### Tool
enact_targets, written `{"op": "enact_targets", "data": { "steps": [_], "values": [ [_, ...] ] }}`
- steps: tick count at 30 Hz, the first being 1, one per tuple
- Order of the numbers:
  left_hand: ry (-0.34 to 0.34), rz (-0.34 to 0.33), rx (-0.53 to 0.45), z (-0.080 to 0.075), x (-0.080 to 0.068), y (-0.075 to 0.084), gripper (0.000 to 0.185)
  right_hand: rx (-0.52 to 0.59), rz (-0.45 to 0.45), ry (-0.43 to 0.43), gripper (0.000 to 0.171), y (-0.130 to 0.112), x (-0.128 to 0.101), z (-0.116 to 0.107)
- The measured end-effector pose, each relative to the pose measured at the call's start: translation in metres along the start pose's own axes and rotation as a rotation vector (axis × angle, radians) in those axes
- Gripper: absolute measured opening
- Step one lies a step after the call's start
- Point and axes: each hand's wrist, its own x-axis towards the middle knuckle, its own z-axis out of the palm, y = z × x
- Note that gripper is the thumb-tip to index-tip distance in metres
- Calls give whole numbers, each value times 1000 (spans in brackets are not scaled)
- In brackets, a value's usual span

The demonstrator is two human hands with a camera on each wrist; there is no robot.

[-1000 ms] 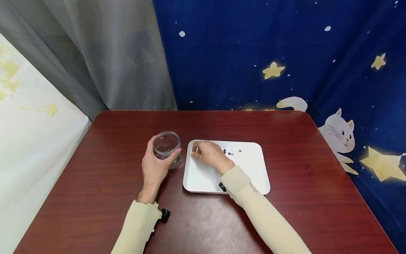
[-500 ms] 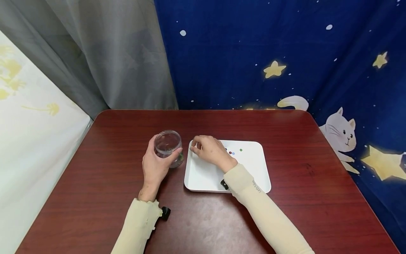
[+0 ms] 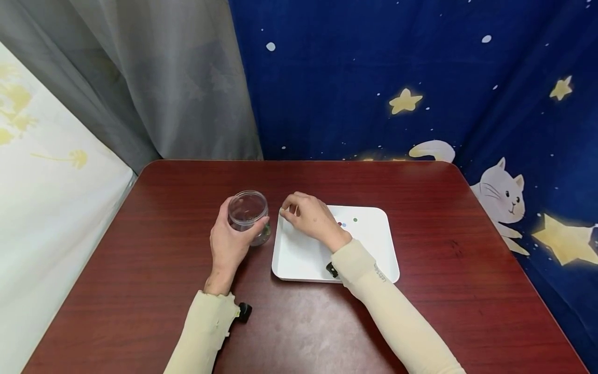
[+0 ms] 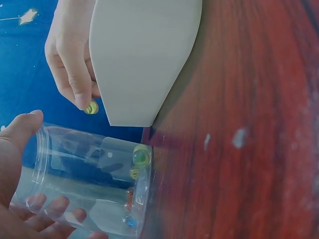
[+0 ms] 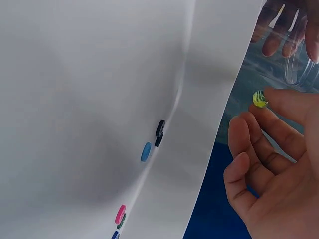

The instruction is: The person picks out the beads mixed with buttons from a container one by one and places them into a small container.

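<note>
My left hand [image 3: 229, 241] grips a clear plastic jar [image 3: 254, 240], fingers and thumb round its side. The jar stands uncovered, left of a white tray [image 3: 301, 262]. In the left wrist view several small coloured buttons [image 4: 141, 157] lie at the jar's bottom, among them green, yellow, orange and blue ones. Over the tray's far left corner, my right hand [image 3: 310, 219] pinches a small round yellow button [image 5: 259, 98] between thumb and fingertip. In the right wrist view that button is past the tray's rim, close to the jar.
Several flat buttons lie on the tray along its far side, including a light blue button [image 5: 145, 152], a pink button [image 5: 120, 214] and a green button [image 3: 355, 219]. The dark red wooden table [image 3: 163, 249] reaches to curtains behind it.
My right hand has moved slightly away from me, from over the tray's left part to its far left corner, carrying the yellow button. The left hand and jar stay in place.
</note>
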Motion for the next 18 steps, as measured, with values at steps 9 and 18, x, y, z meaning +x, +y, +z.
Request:
{"op": "enact_targets", "data": {
  "steps": [9, 18],
  "values": [
    [3, 2, 5, 0, 1, -1, 86, 50, -26, 43, 12, -1, 0, -4],
    [3, 8, -4, 1, 2, -2, 85, 146, -74, 88, 11, -3, -1, -7]
  ]
}}
